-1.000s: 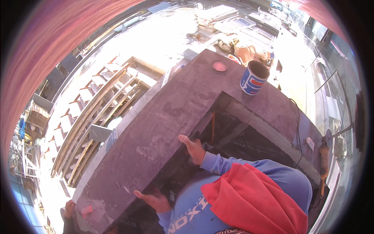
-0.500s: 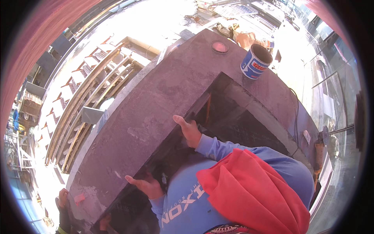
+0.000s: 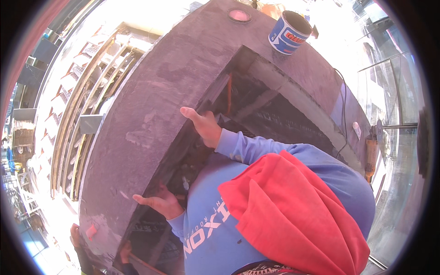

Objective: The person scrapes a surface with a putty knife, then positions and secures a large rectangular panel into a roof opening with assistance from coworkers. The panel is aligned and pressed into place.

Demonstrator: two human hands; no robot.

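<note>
A broad, dark, curved slab [image 3: 151, 133] with a rectangular opening in it lies in front of me, its surface dusty and scuffed. My left hand [image 3: 160, 201] holds the opening's long edge, thumb on top and fingers curled down out of sight. Farther along that same edge, my right hand [image 3: 205, 126] grips in the same way. Dark sheeting with pale print and a thin brownish rod [image 3: 229, 89] show inside the opening. At the lower left, another person's hands [image 3: 75, 235] are at the slab's near end, one on the outer side and one by the opening.
A blue-and-white tin [image 3: 288, 34] and a round pink-topped lid or dish [image 3: 239, 15] sit on the slab's far part. On the right are a cable [image 3: 343, 101] and an orange-bodied power tool [image 3: 371, 153]. Long timber rails [image 3: 75, 121] lie left; a red cloth [image 3: 293, 211] hangs over my chest.
The view has shifted, so the slab and the tin stand higher and farther left in the picture. Both my hands keep their grip on the edge. More of the other person's arms shows.
</note>
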